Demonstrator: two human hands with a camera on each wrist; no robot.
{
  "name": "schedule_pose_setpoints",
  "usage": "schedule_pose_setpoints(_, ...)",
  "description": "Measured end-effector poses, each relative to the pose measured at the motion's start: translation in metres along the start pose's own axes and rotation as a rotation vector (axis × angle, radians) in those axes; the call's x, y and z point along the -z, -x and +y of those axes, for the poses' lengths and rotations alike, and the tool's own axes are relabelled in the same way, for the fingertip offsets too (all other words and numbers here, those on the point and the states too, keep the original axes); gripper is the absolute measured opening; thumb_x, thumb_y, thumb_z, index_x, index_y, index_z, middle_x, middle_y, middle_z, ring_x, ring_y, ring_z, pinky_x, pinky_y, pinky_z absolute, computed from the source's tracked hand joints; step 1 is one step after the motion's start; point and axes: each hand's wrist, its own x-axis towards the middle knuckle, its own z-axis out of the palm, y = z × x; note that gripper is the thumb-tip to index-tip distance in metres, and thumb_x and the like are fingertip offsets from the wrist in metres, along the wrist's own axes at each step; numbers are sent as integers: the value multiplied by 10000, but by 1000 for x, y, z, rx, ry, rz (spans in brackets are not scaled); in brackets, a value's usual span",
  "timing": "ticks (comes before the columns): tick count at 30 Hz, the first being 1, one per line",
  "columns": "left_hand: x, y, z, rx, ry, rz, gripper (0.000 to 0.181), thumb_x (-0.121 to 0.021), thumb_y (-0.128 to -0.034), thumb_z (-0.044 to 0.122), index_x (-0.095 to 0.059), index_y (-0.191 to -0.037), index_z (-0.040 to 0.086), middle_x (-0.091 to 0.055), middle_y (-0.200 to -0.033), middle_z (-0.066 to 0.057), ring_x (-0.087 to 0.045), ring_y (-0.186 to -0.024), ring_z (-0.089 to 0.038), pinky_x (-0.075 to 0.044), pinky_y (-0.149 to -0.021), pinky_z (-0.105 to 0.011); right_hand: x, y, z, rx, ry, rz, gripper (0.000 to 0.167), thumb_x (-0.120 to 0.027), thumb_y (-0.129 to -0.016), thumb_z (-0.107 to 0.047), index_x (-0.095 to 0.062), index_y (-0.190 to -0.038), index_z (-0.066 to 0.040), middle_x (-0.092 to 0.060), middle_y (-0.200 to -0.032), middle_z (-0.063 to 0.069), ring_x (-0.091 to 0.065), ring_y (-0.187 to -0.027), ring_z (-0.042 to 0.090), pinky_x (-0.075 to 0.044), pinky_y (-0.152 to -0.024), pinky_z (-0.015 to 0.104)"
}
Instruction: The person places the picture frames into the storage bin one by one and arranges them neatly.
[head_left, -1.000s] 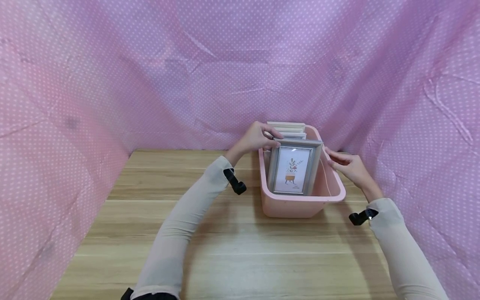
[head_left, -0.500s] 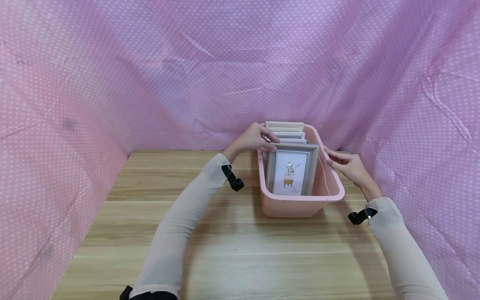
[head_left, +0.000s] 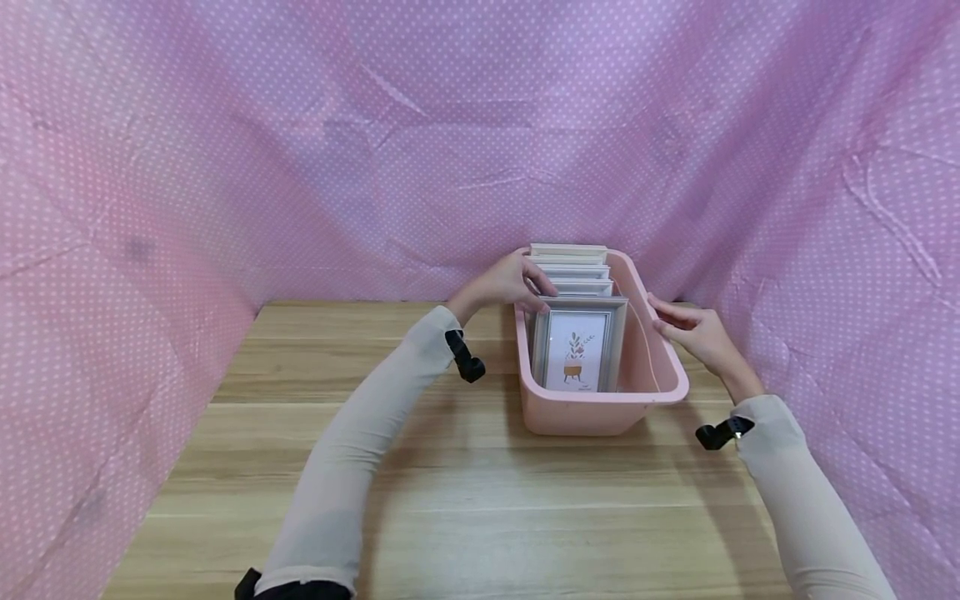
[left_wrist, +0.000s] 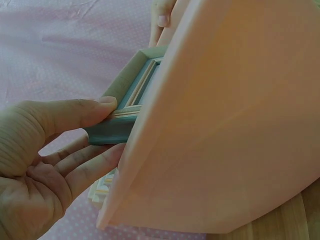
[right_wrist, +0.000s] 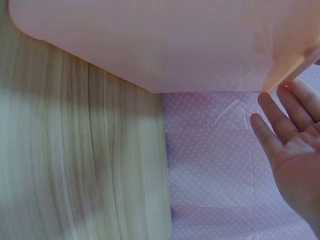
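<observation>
A silver-grey picture frame point(head_left: 576, 350) with a potted-plant print stands slightly tilted inside the pink plastic bin point(head_left: 592, 412). My left hand point(head_left: 504, 282) pinches its upper left corner, the thumb point(left_wrist: 95, 111) on the front and the fingers behind. Behind it several white and cream picture frames point(head_left: 570, 265) stand in a row, their top edges showing. My right hand point(head_left: 697, 337) holds the bin's right rim between thumb and fingers. In the right wrist view its other fingers point(right_wrist: 280, 120) lie outside the bin, fairly straight; the thumb is mostly hidden there.
The bin sits at the back right of a wooden table point(head_left: 480, 500). Pink dotted cloth point(head_left: 375, 150) hangs behind the table and at both sides. A black wrist camera point(head_left: 467, 358) is strapped to each sleeve.
The grey frame has moved down and slightly left in the bin, with my left hand still holding its corner. More of the frames behind shows. My right hand has stayed at the rim.
</observation>
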Motion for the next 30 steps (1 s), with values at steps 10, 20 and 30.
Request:
schedule_pose_setpoints(10, -3, -3, 1, -33, -42, -3, 260, -840, -807, 9, -767, -1056, 20, -766, -1045, -114, -758, -884, -185, -497, -1107, -321, 0, 1, -2, -2, -5, -1, 433, -712, -942, -45, -602, -1357, 9, -658, -1347, -85, -606, -1076, -156, -497, -879, 36)
schedule_pose_setpoints(20, -8, -6, 2, -16, -22, -16, 233, -806, -801, -81, -755, -1023, -26, -738, -1005, -152, -726, -807, -183, -639, -760, -296, -1, 1, -2, 0, -20, -5, 440, -704, -948, -46, -582, -1359, 51, -661, -1330, -119, -610, -1083, -147, -500, -884, 41)
schedule_pose_setpoints(30, -7, -7, 4, -59, -192, -36, 218, -840, -777, -43, -771, -980, -6, -755, -1016, -126, -660, -925, -161, -563, -767, -213, -1, 1, -3, 0, -25, -10, 442, -698, -954, -51, -570, -1356, 76, -638, -1375, -17, -599, -1103, -152, -497, -894, 43)
